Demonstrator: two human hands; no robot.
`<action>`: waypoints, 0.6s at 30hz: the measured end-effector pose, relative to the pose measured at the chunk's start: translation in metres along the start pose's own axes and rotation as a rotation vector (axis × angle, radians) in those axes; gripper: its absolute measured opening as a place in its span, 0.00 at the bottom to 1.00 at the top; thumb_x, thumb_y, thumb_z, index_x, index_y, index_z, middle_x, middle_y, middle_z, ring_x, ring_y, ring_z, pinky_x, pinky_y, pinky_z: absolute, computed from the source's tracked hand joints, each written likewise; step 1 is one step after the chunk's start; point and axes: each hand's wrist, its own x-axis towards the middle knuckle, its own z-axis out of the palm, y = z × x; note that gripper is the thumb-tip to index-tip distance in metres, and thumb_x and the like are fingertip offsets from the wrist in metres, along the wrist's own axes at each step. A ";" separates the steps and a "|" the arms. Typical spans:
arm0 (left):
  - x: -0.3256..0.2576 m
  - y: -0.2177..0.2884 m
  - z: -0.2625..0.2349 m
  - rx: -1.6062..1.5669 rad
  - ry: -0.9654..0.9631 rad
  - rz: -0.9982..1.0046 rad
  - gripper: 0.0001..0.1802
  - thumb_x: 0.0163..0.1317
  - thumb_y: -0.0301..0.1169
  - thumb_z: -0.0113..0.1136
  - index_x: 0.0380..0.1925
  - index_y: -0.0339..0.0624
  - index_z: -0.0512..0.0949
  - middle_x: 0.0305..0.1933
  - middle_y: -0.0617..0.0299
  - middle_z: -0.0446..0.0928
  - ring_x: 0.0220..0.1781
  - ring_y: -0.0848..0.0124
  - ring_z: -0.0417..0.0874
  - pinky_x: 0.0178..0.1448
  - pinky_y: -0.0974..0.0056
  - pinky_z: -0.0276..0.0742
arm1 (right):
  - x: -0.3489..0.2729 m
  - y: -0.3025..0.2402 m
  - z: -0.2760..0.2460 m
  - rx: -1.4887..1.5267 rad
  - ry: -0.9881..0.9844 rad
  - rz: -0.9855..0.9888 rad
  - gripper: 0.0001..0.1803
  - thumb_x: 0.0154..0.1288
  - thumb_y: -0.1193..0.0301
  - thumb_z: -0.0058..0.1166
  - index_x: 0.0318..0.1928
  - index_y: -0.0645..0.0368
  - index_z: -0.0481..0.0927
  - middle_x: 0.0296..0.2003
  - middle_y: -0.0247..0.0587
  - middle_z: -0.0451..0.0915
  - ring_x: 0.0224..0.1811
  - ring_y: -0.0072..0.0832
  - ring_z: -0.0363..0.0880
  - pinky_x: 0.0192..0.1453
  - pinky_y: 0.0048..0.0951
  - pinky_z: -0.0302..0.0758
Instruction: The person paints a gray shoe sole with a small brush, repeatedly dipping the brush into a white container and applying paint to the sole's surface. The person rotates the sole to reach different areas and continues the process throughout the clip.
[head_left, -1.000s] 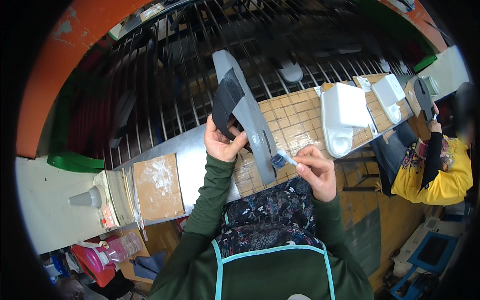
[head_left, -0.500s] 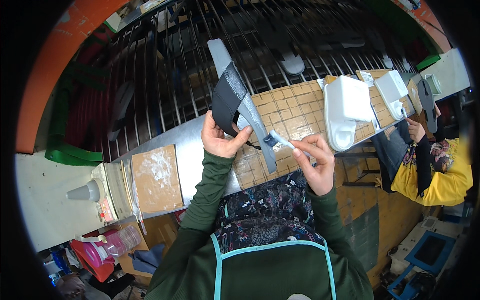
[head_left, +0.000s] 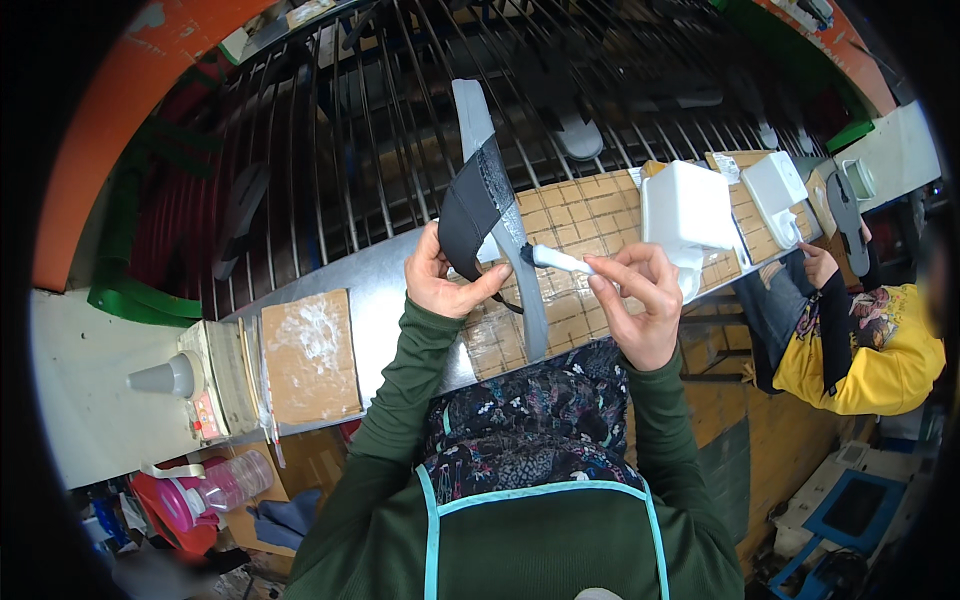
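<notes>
Over the tiled bench, hands grip a black strap and brush.

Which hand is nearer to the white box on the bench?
Right. The right hand, holding a brush, is just beside the white box. The left hand is farther away, holding the black strap.

matt black rubbery strap, dull grey foam-looking sole strip, smooth white plastic brush handle, worn taped cardboard on the counter, bare metal rack bars
</notes>
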 end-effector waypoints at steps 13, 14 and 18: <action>0.010 0.005 -0.003 0.002 -0.006 0.046 0.25 0.47 0.25 0.76 0.43 0.38 0.72 0.36 0.64 0.80 0.34 0.80 0.81 0.39 0.75 0.78 | -0.009 -0.001 -0.006 -0.028 0.008 -0.028 0.14 0.52 0.72 0.68 0.42 0.49 0.89 0.33 0.27 0.76 0.26 0.19 0.66 0.43 0.27 0.56; 0.011 0.006 -0.004 -0.018 0.001 0.015 0.25 0.47 0.27 0.77 0.43 0.37 0.73 0.36 0.63 0.81 0.36 0.80 0.82 0.40 0.74 0.79 | -0.009 -0.002 -0.007 -0.026 0.004 -0.020 0.14 0.52 0.72 0.68 0.42 0.49 0.89 0.33 0.27 0.76 0.26 0.19 0.66 0.43 0.27 0.56; 0.014 0.008 -0.004 -0.029 0.010 0.038 0.25 0.48 0.27 0.76 0.44 0.37 0.73 0.38 0.63 0.81 0.36 0.80 0.82 0.41 0.75 0.79 | -0.011 -0.003 -0.007 0.009 -0.004 0.000 0.14 0.52 0.72 0.68 0.42 0.50 0.89 0.32 0.27 0.76 0.26 0.19 0.67 0.43 0.27 0.56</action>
